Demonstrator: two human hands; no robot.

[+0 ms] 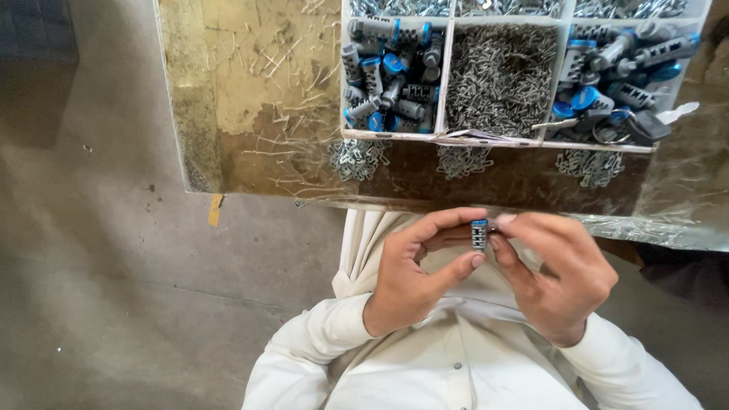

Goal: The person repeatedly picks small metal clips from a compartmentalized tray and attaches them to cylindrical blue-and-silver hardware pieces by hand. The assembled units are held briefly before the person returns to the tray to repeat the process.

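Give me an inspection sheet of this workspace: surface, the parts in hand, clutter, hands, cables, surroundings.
Surface: worn, stained board under a clear sheet, with thin metal slivers scattered on it.
Job's things: small grey part with blue cap, held between both hands.
Clutter: white divided tray with two compartments of grey and blue parts and one of small metal pieces; three heaps of metal clips in front of it.
Hands: left hand and right hand pinch the part.
Cables: nothing seen.
Surroundings: grey concrete floor.
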